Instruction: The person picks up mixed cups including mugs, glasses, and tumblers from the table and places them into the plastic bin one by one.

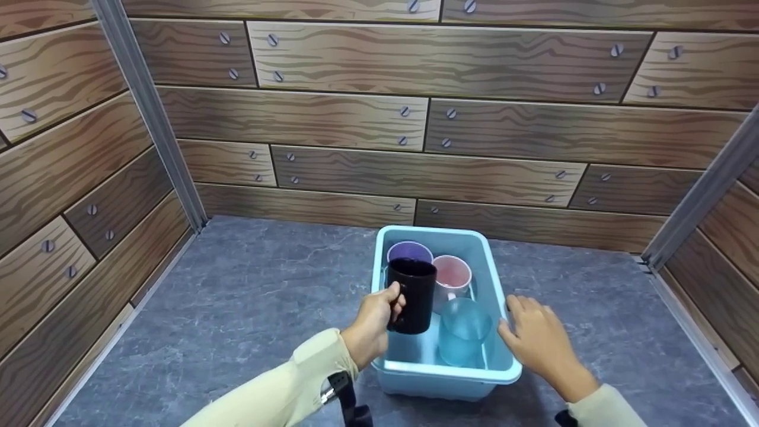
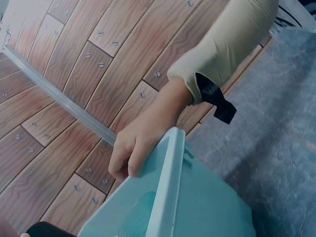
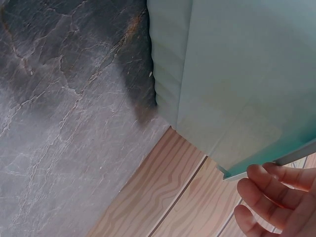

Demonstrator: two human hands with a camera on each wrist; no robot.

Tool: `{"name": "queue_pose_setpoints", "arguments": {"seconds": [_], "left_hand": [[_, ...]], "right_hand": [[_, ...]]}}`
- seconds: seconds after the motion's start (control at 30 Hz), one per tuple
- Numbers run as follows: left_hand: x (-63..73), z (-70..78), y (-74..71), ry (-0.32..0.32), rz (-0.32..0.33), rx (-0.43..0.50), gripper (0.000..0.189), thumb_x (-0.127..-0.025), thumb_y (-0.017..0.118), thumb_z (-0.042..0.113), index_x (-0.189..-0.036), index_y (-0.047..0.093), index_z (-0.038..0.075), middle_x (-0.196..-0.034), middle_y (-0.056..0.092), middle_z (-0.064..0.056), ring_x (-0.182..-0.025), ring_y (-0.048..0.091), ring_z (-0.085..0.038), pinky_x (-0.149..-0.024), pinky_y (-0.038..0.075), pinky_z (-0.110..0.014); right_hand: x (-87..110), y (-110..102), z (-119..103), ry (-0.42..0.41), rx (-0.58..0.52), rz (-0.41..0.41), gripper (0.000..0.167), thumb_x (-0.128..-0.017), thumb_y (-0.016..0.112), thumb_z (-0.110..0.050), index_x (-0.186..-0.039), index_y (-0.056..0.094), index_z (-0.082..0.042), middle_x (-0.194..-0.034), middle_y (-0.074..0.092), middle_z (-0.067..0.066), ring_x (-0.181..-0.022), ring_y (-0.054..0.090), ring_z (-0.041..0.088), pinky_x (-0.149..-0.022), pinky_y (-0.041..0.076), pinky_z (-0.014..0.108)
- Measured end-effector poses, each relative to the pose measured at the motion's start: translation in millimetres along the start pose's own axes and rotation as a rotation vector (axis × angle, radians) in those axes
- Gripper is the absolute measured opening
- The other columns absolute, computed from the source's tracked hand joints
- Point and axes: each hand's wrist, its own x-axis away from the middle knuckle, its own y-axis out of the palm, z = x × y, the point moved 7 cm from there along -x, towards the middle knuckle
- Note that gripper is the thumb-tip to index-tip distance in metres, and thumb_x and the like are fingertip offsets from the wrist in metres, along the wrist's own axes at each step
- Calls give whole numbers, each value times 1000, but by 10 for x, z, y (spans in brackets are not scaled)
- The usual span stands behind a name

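My left hand (image 1: pixel 370 323) grips a black mug (image 1: pixel 418 296) by its handle, holding it upright over the left side of a light blue plastic bin (image 1: pixel 485 261). In the left wrist view only a dark edge of the mug (image 2: pixel 48 230) shows at the bottom. Inside the bin stand a purple cup (image 1: pixel 409 250), a white mug with a pink inside (image 1: pixel 452 271) and a translucent teal cup (image 1: pixel 464 335). The black mug partly covers the purple cup. My right hand (image 1: pixel 542 335) is at the bin's right rim, fingers loosely bent with fingertips right at the edge.
The bin stands on a grey marble-patterned surface (image 1: pixel 267 296). Wood-plank-patterned walls (image 1: pixel 450 65) enclose it at the back and both sides, with metal corner posts (image 1: pixel 157 118) at left and right. Black straps (image 1: pixel 341 382) sit on the wrists.
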Motion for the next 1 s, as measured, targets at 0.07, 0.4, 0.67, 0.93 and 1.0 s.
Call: {"name": "queue_pose_setpoints", "arguments": {"seconds": [0.07,0.4,0.67,0.93,1.0], "left_hand": [[-5,-15,10,-21,-5,13,40,-99,44,21,-58,48,18,-54,43,10,-52,38,-1,-69,34,-19],[-58,-59,79,-84,-3,15,34,-98,45,17,-65,51,12,-53,45,9,-47,39,1,-57,34,-14],[-158,-124,76,-116,-31,-48,33,-98,45,16,-66,50,12,-52,44,9,-47,38,1,-55,32,-12],[-294,-229,103,-131,-16,-146,41,-98,44,19,-58,47,15,-50,41,9,-48,35,-1,-55,32,-16],[-501,-382,76,-126,-34,-155,41,-98,46,22,-57,49,16,-49,43,10,-49,37,-1,-56,32,-17]], "right_hand": [[3,-4,0,0,-3,0,29,-82,60,-18,-100,59,4,-93,64,23,-87,61,37,-76,48,52],[6,-23,-16,-33,-1,35,22,-81,61,-17,-94,58,1,-87,64,19,-82,61,34,-72,47,50],[9,-16,-16,-17,-6,12,25,-82,61,-17,-98,59,2,-92,64,21,-87,61,36,-76,48,51],[9,-16,-15,-15,-4,9,28,-82,60,-17,-101,58,4,-95,64,23,-89,61,37,-78,48,52],[9,-20,-14,-17,-4,10,27,-82,60,-17,-100,58,4,-94,64,22,-88,61,37,-78,48,51]]}}
